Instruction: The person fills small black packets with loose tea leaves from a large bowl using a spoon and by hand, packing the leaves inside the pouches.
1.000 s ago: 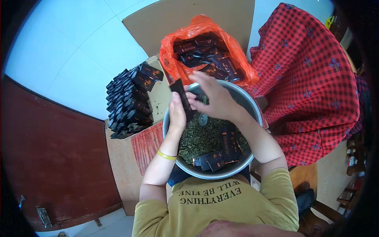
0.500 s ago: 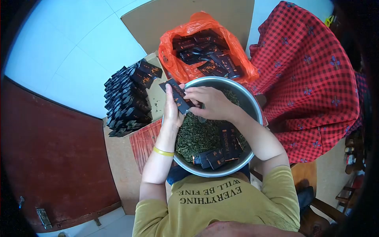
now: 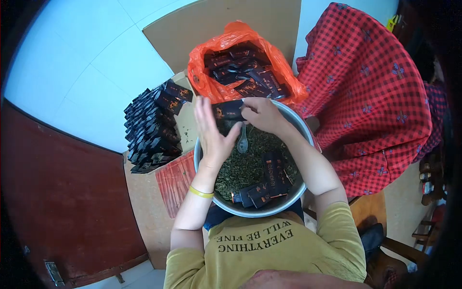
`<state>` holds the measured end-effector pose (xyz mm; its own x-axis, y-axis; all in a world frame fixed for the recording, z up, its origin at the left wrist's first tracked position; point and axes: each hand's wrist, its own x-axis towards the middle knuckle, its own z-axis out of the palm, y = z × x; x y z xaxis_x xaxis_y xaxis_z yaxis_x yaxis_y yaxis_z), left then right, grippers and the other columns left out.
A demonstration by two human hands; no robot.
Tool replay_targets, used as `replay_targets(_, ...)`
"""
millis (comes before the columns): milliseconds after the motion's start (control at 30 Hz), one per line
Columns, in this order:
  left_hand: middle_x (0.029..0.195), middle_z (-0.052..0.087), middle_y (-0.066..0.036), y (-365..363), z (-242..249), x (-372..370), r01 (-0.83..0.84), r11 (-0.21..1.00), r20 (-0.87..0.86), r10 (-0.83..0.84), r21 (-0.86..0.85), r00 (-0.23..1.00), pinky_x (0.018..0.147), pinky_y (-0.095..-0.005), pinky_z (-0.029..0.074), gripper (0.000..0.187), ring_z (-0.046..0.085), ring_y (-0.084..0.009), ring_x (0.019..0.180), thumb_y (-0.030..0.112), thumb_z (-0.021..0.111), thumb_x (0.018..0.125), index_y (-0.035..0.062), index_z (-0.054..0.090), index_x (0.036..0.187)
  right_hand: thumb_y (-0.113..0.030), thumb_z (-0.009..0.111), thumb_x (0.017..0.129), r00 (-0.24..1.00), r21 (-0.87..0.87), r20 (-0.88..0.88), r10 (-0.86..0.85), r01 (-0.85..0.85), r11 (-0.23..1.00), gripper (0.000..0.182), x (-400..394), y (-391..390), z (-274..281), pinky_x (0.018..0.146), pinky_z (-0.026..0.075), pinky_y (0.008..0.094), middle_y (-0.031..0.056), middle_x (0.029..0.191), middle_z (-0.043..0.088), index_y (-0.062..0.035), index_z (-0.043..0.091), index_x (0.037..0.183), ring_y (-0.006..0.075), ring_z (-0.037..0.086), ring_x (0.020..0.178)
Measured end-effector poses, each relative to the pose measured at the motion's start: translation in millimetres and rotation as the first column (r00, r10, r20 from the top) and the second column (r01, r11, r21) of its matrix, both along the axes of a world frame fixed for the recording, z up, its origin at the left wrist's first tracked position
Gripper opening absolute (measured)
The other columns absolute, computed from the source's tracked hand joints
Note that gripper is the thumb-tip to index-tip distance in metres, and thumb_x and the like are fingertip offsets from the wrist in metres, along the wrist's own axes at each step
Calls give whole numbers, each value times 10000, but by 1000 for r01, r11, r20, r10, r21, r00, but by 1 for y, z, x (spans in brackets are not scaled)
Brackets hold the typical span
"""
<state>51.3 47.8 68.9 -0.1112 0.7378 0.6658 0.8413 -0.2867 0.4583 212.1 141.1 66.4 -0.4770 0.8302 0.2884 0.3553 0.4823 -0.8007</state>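
A black sachet with orange print (image 3: 228,111) lies crosswise over the far rim of the metal basin (image 3: 306,127). My right hand (image 3: 262,114) pinches its right end between thumb and fingers. At its left end is my left hand (image 3: 211,137), fingers straight and thumb spread away from them. Below the sachet, a pale spoon (image 3: 243,144) rests on dark green dried leaves (image 3: 236,171) that look like tea. Several more black sachets (image 3: 274,176) lie on the leaves at the basin's near right side.
An orange plastic bag (image 3: 195,72) full of black sachets stands behind the basin. To the left, many sachets (image 3: 149,127) are stacked in overlapping rows beside cardboard (image 3: 185,120). A red checked cloth (image 3: 365,111) drapes on the right, and a dark red door (image 3: 67,192) is at left.
The sachet has turned from slanted to nearly level. My left hand has let go and spread its fingers, while my right hand now grips the end. The spoon has come into fuller view.
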Motion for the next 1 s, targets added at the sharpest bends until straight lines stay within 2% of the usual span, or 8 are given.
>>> replay_targets(233, 1413, 435, -230, 1, -9, -3, 69, 996, -185, -80, -62, 980, 1137, -537, 248, 783, 372, -406, 1356, 162, 820, 696, 18, 445, 1368, -120, 525, 816, 989, -21, 50, 138, -137, 990, 150, 6, -1, 6, 568, 470, 299, 51, 647, 584, 14, 574, 771, 107, 590, 602)
replay_targets(500, 1235, 599, -193, 2, -16, -5, 96, 988, -104, -108, -121, 989, 1105, -540, 291, 705, 550, -350, 1191, 152, 807, 712, 17, 490, 1326, -296, 571, 964, 934, -305, -316, 166, -265, 915, 353, 4, 0, 7, 547, 463, 252, 13, 629, 581, -5, 601, 766, 87, 585, 591)
replay_targets(567, 1210, 614, -196, 5, -18, -7, 89, 989, -57, -97, -121, 994, 1092, -533, 312, 687, 570, -355, 1161, 156, 798, 726, 13, 493, 1324, -465, 545, 975, 967, -295, -252, 46, -122, 948, 517, 3, 16, -6, 568, 486, 262, 76, 644, 641, -3, 658, 772, 112, 608, 552)
replay_targets(633, 1187, 623, -210, 6, -19, -9, 91, 986, -44, -98, -143, 994, 1073, -513, 338, 666, 575, -368, 1151, 164, 787, 740, 5, 497, 1318, -476, 592, 927, 995, -310, -96, 18, -47, 950, 480, 3, 13, -10, 621, 528, 323, 113, 715, 681, -18, 694, 829, 178, 670, 626)
replay_targets(667, 1170, 633, -201, 6, -19, -9, 79, 987, -29, -83, -137, 996, 1040, -489, 374, 658, 586, -358, 1129, 158, 789, 743, 19, 503, 1319, -484, 606, 905, 983, -196, 178, 49, -14, 980, 470, 1, 12, -17, 647, 536, 352, 123, 749, 692, -28, 702, 845, 208, 683, 667)
replay_targets(733, 1135, 651, -182, 6, -19, -8, 59, 990, -3, -60, -130, 998, 973, -443, 445, 643, 609, -337, 1087, 146, 793, 748, 48, 517, 1320, -500, 633, 862, 746, 38, 666, 5, -41, 998, 459, -1, 9, -33, 699, 553, 409, 143, 817, 712, -49, 718, 875, 270, 707, 748)
replay_targets(767, 1135, 651, -182, 5, -20, -8, 65, 989, -5, -67, -135, 998, 973, -443, 445, 643, 609, -337, 1087, 146, 793, 748, 48, 517, 1320, -466, 650, 813, 726, 49, 687, -19, -20, 999, 406, -6, 6, -38, 763, 549, 465, 151, 885, 720, -76, 730, 894, 325, 700, 847)
replay_targets(1000, 1104, 664, -199, 8, -25, -12, 84, 983, 60, -75, -162, 995, 895, -409, 502, 622, 647, -342, 1027, 150, 786, 765, 39, 519, 1316, -360, 609, 836, 785, -48, 614, 88, -74, 996, 294, -19, -3, -43, 743, 548, 460, 125, 861, 717, -88, 696, 908, 329, 698, 838)
